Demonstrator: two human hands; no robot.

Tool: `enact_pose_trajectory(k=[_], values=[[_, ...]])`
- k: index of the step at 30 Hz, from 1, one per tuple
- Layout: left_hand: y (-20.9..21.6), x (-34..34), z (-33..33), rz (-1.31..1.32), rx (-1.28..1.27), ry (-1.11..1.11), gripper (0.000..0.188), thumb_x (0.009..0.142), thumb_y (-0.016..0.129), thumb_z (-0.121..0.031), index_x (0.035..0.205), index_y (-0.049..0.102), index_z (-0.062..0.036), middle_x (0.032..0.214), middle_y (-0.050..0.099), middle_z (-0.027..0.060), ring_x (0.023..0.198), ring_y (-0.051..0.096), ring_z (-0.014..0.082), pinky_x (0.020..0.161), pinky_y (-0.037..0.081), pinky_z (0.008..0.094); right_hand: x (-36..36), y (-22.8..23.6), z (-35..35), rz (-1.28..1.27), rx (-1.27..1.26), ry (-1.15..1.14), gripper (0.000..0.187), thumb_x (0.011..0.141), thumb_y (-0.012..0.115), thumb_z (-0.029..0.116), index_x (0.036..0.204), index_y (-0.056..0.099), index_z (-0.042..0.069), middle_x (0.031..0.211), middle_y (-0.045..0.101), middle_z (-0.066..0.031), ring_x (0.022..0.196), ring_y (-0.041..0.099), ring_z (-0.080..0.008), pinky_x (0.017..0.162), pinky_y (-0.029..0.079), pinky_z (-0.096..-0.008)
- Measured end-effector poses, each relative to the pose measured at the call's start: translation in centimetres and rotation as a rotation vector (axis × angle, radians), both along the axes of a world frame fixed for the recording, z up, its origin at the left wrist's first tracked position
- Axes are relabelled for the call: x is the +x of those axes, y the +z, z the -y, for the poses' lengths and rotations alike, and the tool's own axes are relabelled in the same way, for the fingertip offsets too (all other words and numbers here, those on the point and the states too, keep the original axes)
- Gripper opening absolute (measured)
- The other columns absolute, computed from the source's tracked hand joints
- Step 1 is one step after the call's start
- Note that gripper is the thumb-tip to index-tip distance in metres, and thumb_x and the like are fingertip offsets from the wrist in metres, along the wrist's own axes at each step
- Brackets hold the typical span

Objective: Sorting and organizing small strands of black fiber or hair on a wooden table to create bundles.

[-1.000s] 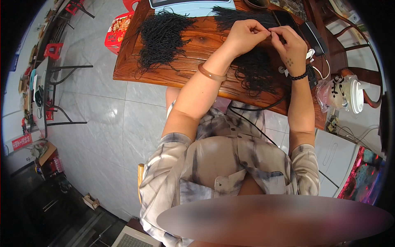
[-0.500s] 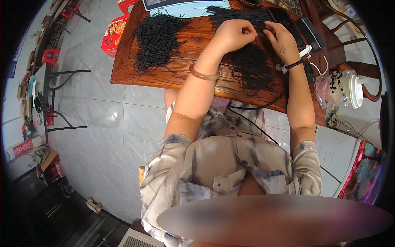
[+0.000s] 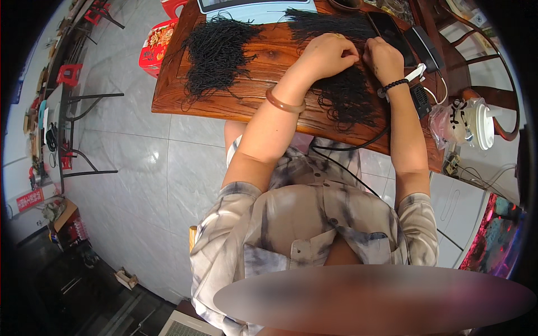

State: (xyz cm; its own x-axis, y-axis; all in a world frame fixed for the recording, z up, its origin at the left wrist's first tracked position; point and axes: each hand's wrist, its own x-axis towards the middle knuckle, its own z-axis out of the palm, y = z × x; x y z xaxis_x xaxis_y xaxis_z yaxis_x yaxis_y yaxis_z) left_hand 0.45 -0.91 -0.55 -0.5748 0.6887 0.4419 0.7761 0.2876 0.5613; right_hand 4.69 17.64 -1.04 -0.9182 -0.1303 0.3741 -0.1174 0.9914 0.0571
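Both hands work above the near heap of thin black cords [image 3: 344,101] on the wooden table. My left hand [image 3: 330,56] is closed in a pinch, with thumb and forefinger pointing right. Close beside it, my right hand [image 3: 384,59] has its fingers curled in and closed, fingertips near the left ones. Whatever is between the fingers is too thin to make out. Beyond the hands lies a straighter bundle of black cords [image 3: 322,23], partly covered by the left hand. A larger tangled pile of black cords [image 3: 216,56] sits at the table's left.
A light-blue board-like thing [image 3: 263,11] lies at the table's far edge. On the right are a dark phone [image 3: 386,28], a black box-shaped device [image 3: 424,47], a white plug [image 3: 416,73] with cables, and a lidded white cup [image 3: 482,126] in plastic. Red boxes [image 3: 157,47] stand at the left.
My left hand has shifted slightly right and nearer to me. The right hand has turned and its fingers have curled in, with the fingertips of the two hands closer together.
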Motion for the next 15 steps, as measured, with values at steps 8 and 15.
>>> enact_pose_trajectory(k=[8, 15], values=[[0.1, 0.4, -0.7, 0.049, 0.22, 0.064, 0.015, 0.075, 0.065, -0.017, 0.087, 0.067, -0.0081, 0.084, 0.063, 0.01, 0.078, 0.061, 0.0252, 0.07, 0.048, 0.0335, 0.6, 1.0, 0.2, -0.027, -0.098, -0.033, 0.011, 0.072, 0.062, 0.013, 0.079, 0.056, 0.007, 0.076, 0.06, -0.011, 0.069, 0.06, -0.0303, 0.058, 0.048, -0.0389], [-0.1, 0.5, -1.3, 0.099, 0.289, 0.108, 0.022, 0.075, 0.065, -0.013, 0.097, 0.064, -0.0089, 0.088, 0.062, 0.0097, 0.078, 0.061, 0.024, 0.07, 0.049, 0.032, 1.3, 2.2, 0.6, -0.237, -0.15, 0.046, 0.012, 0.073, 0.062, 0.014, 0.084, 0.06, 0.009, 0.077, 0.062, -0.008, 0.069, 0.061, -0.0274, 0.057, 0.048, -0.0365]])
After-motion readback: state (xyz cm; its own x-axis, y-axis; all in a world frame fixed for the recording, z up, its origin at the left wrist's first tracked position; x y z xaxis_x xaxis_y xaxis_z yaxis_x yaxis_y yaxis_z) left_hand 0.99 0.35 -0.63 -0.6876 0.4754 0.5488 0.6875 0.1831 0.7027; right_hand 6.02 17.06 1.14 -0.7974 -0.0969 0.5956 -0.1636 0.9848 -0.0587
